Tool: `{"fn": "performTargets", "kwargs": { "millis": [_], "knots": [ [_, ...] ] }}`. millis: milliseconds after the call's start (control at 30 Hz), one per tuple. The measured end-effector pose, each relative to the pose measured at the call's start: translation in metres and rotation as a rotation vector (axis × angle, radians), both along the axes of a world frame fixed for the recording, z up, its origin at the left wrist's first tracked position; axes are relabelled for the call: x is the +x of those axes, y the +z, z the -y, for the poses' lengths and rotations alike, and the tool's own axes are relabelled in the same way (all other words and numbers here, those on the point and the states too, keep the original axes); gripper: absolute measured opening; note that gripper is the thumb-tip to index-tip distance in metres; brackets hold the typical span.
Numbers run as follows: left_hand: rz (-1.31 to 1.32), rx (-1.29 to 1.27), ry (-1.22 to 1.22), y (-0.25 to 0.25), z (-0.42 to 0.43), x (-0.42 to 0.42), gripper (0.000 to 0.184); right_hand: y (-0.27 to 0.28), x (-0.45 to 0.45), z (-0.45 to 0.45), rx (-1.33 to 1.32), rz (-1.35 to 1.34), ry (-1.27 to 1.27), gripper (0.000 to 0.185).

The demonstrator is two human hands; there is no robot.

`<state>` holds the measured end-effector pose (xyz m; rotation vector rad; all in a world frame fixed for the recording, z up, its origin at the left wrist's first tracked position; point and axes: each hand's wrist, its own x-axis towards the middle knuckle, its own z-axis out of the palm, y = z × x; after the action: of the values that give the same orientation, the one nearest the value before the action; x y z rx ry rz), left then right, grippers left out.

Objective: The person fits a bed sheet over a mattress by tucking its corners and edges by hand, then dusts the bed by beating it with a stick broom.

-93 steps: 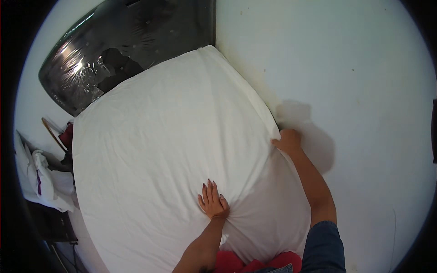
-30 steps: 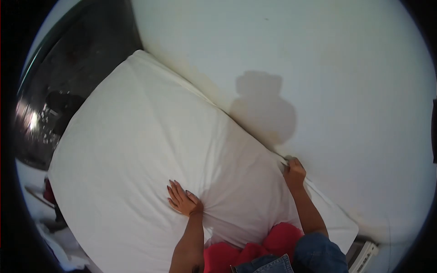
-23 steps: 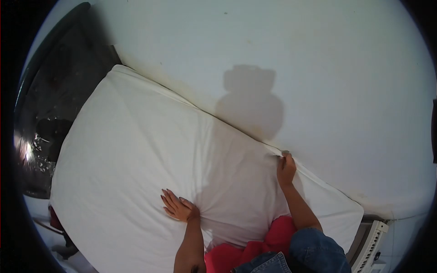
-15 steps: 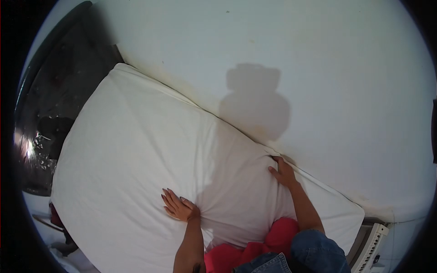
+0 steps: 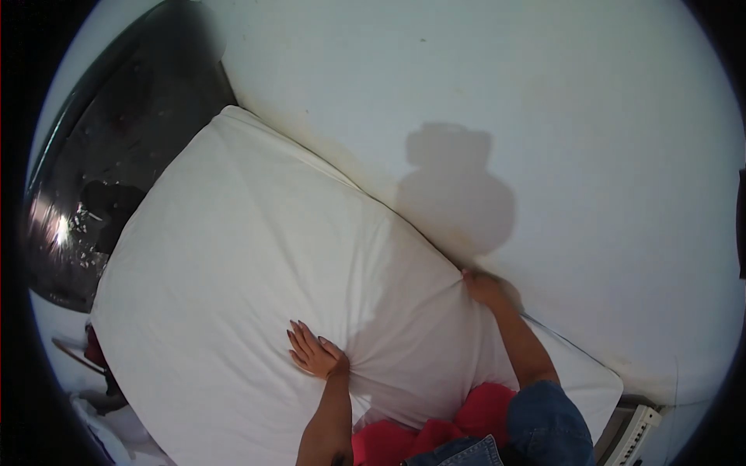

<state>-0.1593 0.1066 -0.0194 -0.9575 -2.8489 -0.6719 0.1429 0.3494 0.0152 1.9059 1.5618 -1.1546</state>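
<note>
Head view: left hand (image 5: pixel 318 356) on plain sheet (image 5: pixel 225 233).

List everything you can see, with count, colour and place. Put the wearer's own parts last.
Sheet: one, white, spread across the middle
Headboard: one, dark and shiny, upper left
Wall: one, pale, top and right
Shadow: one, grey, on the wall
Curved rod: one, brown, left edge
Unclear item: one, dark red, by the rod
Cloth: count unclear, white, lower left
Slotted object: one, off-white, lower right
Red clothing: one, red, bottom centre
Denim sleeve: one, blue, bottom right of centre
Left grip: one bare hand, dark nails, flat on the sheet
Right grip: one bare hand, fingers partly hidden, at the sheet's wall-side edge
</note>
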Motion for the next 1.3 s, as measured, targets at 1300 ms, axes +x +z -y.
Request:
{"fn": "performTargets", "kwargs": {
  "millis": [1300],
  "knots": [
    [0.036, -0.072, -0.091, 0.04, -0.252, -0.307, 0.082, -0.017, -0.25, -0.048, 1.074, -0.378, 0.587, 0.061]
  ]
}}
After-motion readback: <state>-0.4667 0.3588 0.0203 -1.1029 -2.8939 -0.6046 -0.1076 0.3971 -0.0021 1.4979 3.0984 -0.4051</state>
